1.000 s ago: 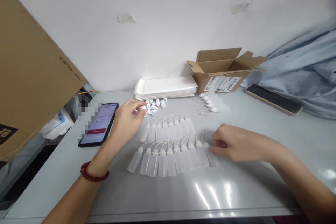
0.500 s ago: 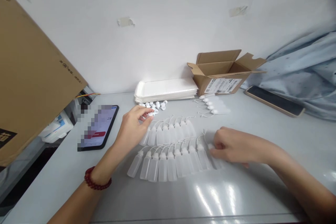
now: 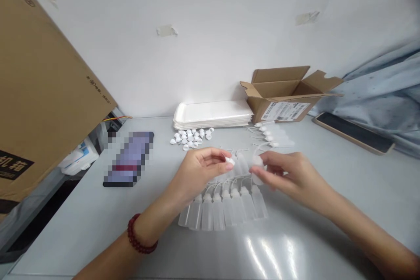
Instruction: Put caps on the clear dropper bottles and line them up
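Between thumb and fingertips, my left hand point(image 3: 205, 168) pinches a small white cap point(image 3: 230, 160). Just to its right, my right hand point(image 3: 288, 170) grips a translucent plastic bottle point(image 3: 257, 176) with a thin tube curving from its top. The cap and bottle are a short distance apart. Beneath the hands lie two rows of similar bottles point(image 3: 217, 212) with thin tubes; my hands partly cover the back row. A pile of loose white caps point(image 3: 190, 137) sits behind my left hand.
A stack of white padded envelopes point(image 3: 213, 113) stands against the wall beside an open cardboard box point(image 3: 285, 98). Several more bottles point(image 3: 278, 134) lie before the box. One phone point(image 3: 129, 157) is at left, another point(image 3: 354, 132) at right. A large carton point(image 3: 49, 83) leans in at far left.
My left hand has moved right from the cap pile, carrying a cap. My right hand has lifted a bottle from the right end of the front row and brought it toward the left hand.
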`<action>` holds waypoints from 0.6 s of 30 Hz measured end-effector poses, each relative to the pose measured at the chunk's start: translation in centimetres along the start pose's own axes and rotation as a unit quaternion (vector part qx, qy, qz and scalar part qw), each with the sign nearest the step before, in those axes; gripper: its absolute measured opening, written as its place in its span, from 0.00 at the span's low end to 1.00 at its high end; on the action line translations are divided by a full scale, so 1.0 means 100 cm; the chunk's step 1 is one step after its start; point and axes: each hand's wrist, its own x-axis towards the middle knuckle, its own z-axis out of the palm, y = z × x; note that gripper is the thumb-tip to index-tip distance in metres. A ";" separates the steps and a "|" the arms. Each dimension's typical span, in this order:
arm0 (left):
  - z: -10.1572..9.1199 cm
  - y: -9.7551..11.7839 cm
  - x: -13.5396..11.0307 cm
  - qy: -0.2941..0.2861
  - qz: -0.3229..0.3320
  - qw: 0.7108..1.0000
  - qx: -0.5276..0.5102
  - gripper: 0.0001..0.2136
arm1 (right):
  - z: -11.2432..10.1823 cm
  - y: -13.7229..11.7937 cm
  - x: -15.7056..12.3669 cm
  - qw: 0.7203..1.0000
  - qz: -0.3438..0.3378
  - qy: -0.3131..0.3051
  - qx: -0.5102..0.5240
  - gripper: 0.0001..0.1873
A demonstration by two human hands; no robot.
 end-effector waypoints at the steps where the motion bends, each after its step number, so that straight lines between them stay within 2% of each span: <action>1: 0.002 0.000 -0.001 -0.006 -0.006 1.000 -0.022 0.09 | 0.004 -0.003 -0.001 1.000 -0.001 -0.015 0.022 0.16; 6: 0.004 0.001 -0.006 -0.002 -0.002 0.998 -0.064 0.10 | 0.018 -0.011 -0.003 0.990 0.004 -0.045 0.131 0.11; 11: 0.004 0.005 -0.010 -0.022 0.001 0.996 -0.089 0.09 | 0.020 -0.015 -0.002 0.974 0.025 -0.079 0.210 0.12; 18: 0.003 0.005 -0.007 -0.058 0.029 0.990 -0.122 0.08 | 0.017 -0.020 0.001 0.932 0.056 -0.141 0.330 0.17</action>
